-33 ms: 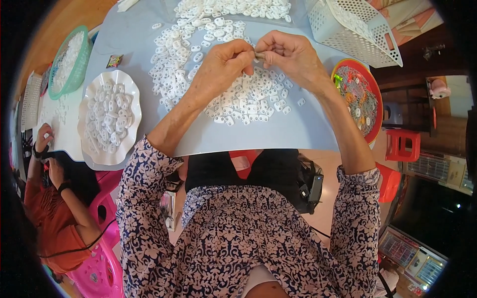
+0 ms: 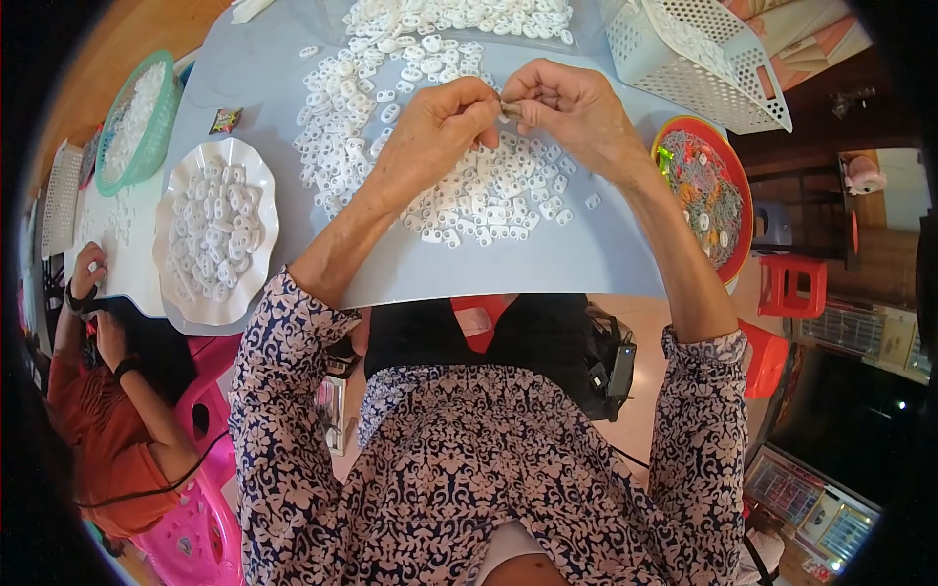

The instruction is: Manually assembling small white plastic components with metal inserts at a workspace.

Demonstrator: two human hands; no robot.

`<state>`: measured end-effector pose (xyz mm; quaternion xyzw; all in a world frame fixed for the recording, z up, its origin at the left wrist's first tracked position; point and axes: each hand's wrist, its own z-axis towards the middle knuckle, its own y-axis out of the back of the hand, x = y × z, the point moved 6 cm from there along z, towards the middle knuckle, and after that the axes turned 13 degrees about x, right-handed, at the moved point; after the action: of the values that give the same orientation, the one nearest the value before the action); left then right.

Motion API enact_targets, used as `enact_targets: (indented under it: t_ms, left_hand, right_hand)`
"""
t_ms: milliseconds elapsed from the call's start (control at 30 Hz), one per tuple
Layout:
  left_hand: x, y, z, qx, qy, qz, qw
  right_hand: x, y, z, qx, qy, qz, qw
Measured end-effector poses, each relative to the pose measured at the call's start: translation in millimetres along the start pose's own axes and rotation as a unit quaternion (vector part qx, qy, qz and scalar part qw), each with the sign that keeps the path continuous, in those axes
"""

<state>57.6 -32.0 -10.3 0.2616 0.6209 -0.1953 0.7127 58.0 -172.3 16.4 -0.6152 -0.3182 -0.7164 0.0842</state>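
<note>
Above a spread of small white plastic pieces [image 2: 479, 205], each with two holes, my left hand [image 2: 445, 127] and my right hand [image 2: 578, 115] meet fingertip to fingertip. Both are closed in a pinch. A tiny item between them is mostly covered by the fingers, so its kind does not show. The loose pieces lie on a pale blue-grey table [image 2: 391, 278], below and to the left of my hands. A white scalloped dish [image 2: 176, 288] full of finished-looking oval white pieces [image 2: 220, 230] stands to the left of my left forearm.
A white perforated basket [image 2: 684, 73] stands far right, beside a red bowl [image 2: 745, 186] of grey strings and coloured bits. More white pieces [image 2: 459, 15] are heaped at the far edge. A green basket [image 2: 161, 146], a small wrapper [image 2: 225, 120] and another person's hands [image 2: 88, 269] are at left.
</note>
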Motion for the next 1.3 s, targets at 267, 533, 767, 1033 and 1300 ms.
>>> enact_targets:
  t_ms: [267,533,767,1033,1300]
  left_hand:
    - [-4,-1,2,0.0,-0.012,-0.004,1.0]
    - [-3,0,-2,-0.024,0.052,-0.088,0.994]
    - [3,-1,-4,0.004,-0.003,-0.143,0.99]
    - [4,-4,-1,-0.01,0.001,-0.141,0.99]
    - [9,3,-3,-0.01,-0.015,-0.152,0.988]
  right_hand:
    - [-2,2,-3,-0.003,-0.023,-0.025,0.999]
    - [5,0,-11,-0.117,-0.009,-0.036,0.992]
    - [6,58,-74,-0.197,-0.041,-0.192,0.961]
    - [-17,103,-136,-0.248,-0.108,-0.257,0.928]
    - [-16,92,-140,-0.131,-0.074,-0.447,0.882]
